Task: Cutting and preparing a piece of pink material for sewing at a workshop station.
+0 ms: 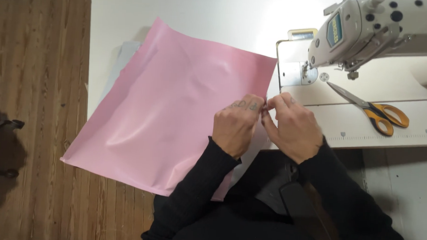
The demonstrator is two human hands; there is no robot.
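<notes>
A large sheet of shiny pink material [171,108] lies over the white sewing table [203,14] and hangs off its front edge toward me. My left hand [236,126] pinches the sheet's right edge with closed fingers. Right beside it, my right hand [292,127] pinches the same edge, fingertips nearly touching the left ones. Both arms wear black sleeves. A pale grey layer [122,58] peeks out under the pink sheet at its far left corner.
A cream industrial sewing machine [366,28] stands at the back right, its metal needle plate [292,70] just beyond my hands. Orange-handled scissors [372,110] lie on the table to the right. Wooden floor [33,78] lies to the left.
</notes>
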